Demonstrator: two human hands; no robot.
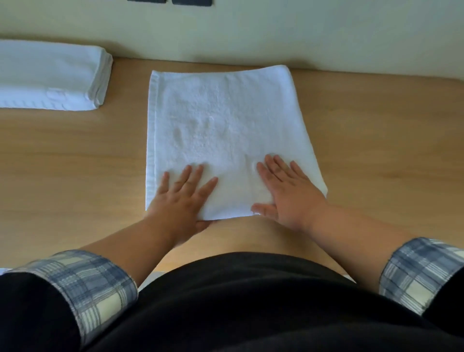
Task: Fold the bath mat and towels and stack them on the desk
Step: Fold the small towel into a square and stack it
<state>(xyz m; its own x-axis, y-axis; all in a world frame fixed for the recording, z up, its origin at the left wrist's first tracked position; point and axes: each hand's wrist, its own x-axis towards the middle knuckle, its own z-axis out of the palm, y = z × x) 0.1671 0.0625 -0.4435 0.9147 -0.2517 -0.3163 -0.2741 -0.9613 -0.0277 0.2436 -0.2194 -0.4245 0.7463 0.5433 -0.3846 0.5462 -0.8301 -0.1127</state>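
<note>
A white towel [223, 130] lies folded in a flat rectangle on the wooden desk [70, 155], in the middle of the view. My left hand [180, 198] rests flat on its near left corner, fingers straight and spread, the thumb tucked under the near edge. My right hand [286, 193] lies flat on the near right part, fingers straight. A second folded white pile [50, 75], thicker with several layers, sits at the far left of the desk, apart from both hands.
A pale wall [251, 32] runs along the desk's far edge. Two dark plates [190, 2] sit on the wall at the top. My dark torso and checked sleeves fill the bottom of the view.
</note>
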